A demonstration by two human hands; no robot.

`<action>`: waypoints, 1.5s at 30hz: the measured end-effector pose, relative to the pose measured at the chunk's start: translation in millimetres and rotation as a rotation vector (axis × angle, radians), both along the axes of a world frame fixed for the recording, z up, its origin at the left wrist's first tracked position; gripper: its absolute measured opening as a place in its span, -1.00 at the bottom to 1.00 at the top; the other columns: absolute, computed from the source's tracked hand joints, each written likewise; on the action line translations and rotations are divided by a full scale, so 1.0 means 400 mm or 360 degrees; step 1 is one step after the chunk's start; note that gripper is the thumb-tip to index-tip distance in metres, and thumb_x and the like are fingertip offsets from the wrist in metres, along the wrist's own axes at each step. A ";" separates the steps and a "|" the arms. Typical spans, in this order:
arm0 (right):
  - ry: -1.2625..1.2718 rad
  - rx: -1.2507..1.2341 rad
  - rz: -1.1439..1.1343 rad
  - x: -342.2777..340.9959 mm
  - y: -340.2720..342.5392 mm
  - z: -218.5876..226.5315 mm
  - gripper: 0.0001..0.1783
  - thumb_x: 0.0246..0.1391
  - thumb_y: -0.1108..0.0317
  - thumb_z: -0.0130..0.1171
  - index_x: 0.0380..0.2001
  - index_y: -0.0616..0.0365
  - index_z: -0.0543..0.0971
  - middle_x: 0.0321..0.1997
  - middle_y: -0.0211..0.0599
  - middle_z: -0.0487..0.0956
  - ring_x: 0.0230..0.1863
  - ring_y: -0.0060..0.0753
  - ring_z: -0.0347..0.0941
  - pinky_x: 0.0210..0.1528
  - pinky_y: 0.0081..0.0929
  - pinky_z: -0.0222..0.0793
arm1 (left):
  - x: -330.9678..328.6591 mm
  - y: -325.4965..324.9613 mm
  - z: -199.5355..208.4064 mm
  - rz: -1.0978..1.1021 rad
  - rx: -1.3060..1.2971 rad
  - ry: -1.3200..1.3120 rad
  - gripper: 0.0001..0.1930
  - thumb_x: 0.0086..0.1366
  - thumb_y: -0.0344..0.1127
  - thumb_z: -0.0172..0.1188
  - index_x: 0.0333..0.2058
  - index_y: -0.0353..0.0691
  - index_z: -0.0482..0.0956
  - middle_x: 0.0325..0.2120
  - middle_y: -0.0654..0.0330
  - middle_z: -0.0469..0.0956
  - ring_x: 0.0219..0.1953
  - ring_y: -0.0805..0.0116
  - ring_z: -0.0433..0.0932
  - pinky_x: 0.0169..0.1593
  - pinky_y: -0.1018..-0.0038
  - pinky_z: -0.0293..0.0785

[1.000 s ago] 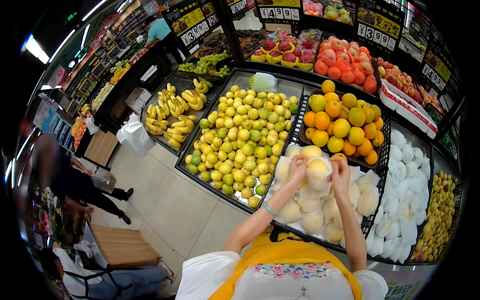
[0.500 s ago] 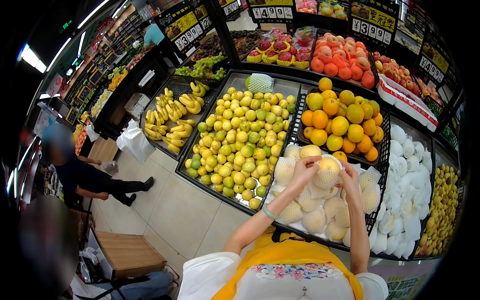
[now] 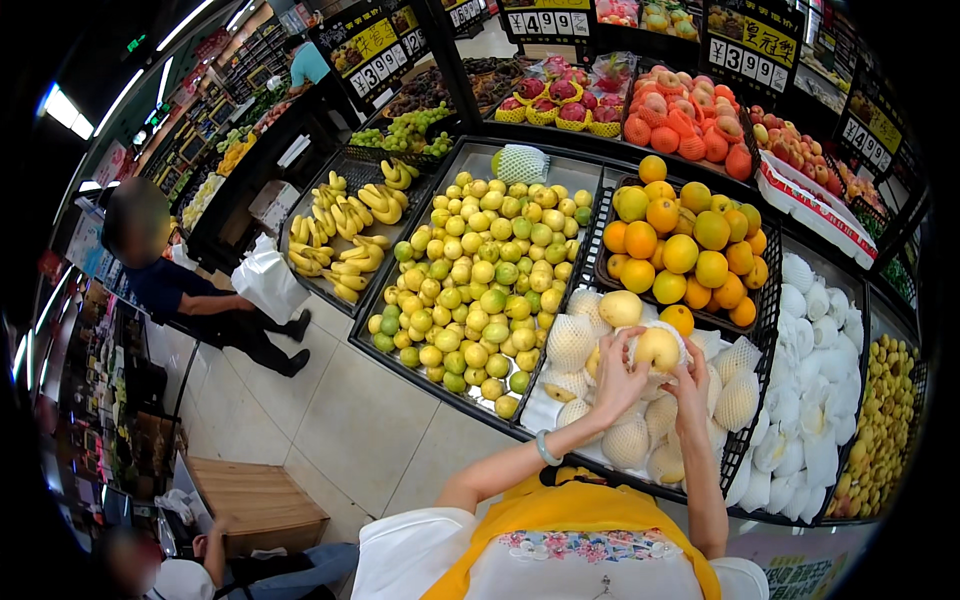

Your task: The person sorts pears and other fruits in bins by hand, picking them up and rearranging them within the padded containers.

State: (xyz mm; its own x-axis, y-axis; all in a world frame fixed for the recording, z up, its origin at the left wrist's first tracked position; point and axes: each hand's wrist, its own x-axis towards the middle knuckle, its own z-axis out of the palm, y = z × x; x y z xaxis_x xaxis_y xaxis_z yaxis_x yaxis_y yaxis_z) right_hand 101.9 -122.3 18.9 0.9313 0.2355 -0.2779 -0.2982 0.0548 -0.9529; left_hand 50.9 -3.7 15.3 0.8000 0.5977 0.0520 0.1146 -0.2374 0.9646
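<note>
A pale yellow pear (image 3: 657,349) is held between my two hands, above a bed of other pears. White foam netting wraps its sides, and its bare top shows. My left hand (image 3: 620,378), with a pale bangle on the wrist, grips it from the left with bent fingers. From the right, my right hand (image 3: 689,388) closes on the pear and its netting. Around and below lie several netted pears (image 3: 627,441) in a black crate. One bare pear (image 3: 621,308) sits just beyond my left fingers.
Oranges (image 3: 680,253) are piled behind the pears. Small round yellow-green fruits (image 3: 480,290) fill the tray to the left, with bananas (image 3: 345,235) beyond. White-wrapped fruits (image 3: 792,400) lie to the right. A person in dark clothes (image 3: 190,300) stands in the aisle near a wooden-topped box (image 3: 255,495).
The pear and both hands have shifted slightly down, and more of its bare skin shows above the netting. The person in dark clothes has moved nearer the bananas.
</note>
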 end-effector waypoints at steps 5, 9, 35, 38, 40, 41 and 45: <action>-0.0039 -0.0065 -0.0061 0.005 -0.001 -0.026 -0.50 -0.01 0.58 -0.01 0.06 0.04 0.38 -0.28 -0.42 0.46 -0.36 -0.65 0.40 -0.40 -0.72 0.36 | -0.008 -0.010 0.012 -0.0007 0.0029 -0.0020 -0.48 -0.06 -0.58 0.07 -0.03 -0.09 0.45 -0.36 0.14 0.23 -0.35 0.32 0.32 -0.28 0.50 0.38; -0.0183 -0.0115 -0.0008 0.007 -0.004 -0.036 -0.49 -0.06 0.65 0.01 0.03 0.10 0.35 -0.31 -0.41 0.48 -0.36 -0.65 0.42 -0.43 -0.74 0.35 | -0.004 -0.014 0.012 0.0014 0.0010 -0.0039 -0.46 -0.08 -0.61 0.04 -0.03 -0.08 0.46 -0.34 0.14 0.25 -0.31 0.30 0.34 -0.27 0.49 0.39; -0.0699 -0.0285 0.0402 0.127 -0.008 -0.175 -0.29 -0.20 0.53 0.17 0.11 0.17 0.23 -0.16 -0.16 0.45 -0.11 -0.38 0.40 -0.17 -0.55 0.34 | 0.085 0.102 -0.097 -0.0293 -0.0667 0.0055 -0.37 -0.03 -0.70 -0.05 0.12 -0.22 0.35 -0.19 0.16 0.45 -0.37 0.54 0.44 -0.29 0.64 0.37; -0.1064 -0.0637 0.0445 0.139 -0.005 -0.152 -0.18 -0.22 0.29 0.27 0.17 0.16 0.19 -0.05 -0.01 0.37 0.06 -0.15 0.29 -0.02 -0.38 0.32 | 0.086 0.102 -0.089 -0.0243 -0.0680 0.0102 -0.35 -0.04 -0.68 -0.02 0.13 -0.22 0.34 -0.20 0.19 0.43 -0.40 0.58 0.33 -0.30 0.67 0.31; -0.1340 -0.0756 0.0462 0.165 0.008 -0.134 -0.07 -0.25 0.10 0.34 0.20 0.15 0.18 -0.01 0.07 0.32 0.14 -0.02 0.21 0.08 -0.27 0.27 | 0.094 0.107 -0.109 -0.0262 -0.0670 0.0096 -0.35 -0.04 -0.68 -0.03 0.13 -0.22 0.34 -0.20 0.17 0.43 -0.39 0.58 0.34 -0.30 0.67 0.31; -0.1314 -0.0863 0.0536 0.171 0.013 -0.127 -0.04 -0.27 0.06 0.37 0.20 0.15 0.18 0.03 0.04 0.31 0.14 -0.04 0.22 0.11 -0.27 0.24 | 0.099 0.107 -0.119 -0.0253 -0.0633 0.0130 -0.36 -0.04 -0.67 -0.03 0.12 -0.23 0.35 -0.21 0.17 0.43 -0.38 0.58 0.35 -0.30 0.67 0.31; -0.1096 -0.1070 0.0879 0.214 0.038 -0.059 0.06 -0.40 -0.07 0.47 0.18 0.14 0.24 0.08 -0.03 0.32 0.15 -0.13 0.24 0.18 -0.34 0.18 | 0.106 0.088 -0.094 -0.0289 -0.0667 0.0094 -0.38 -0.04 -0.67 -0.04 0.10 -0.23 0.38 -0.20 0.18 0.43 -0.34 0.54 0.37 -0.26 0.68 0.34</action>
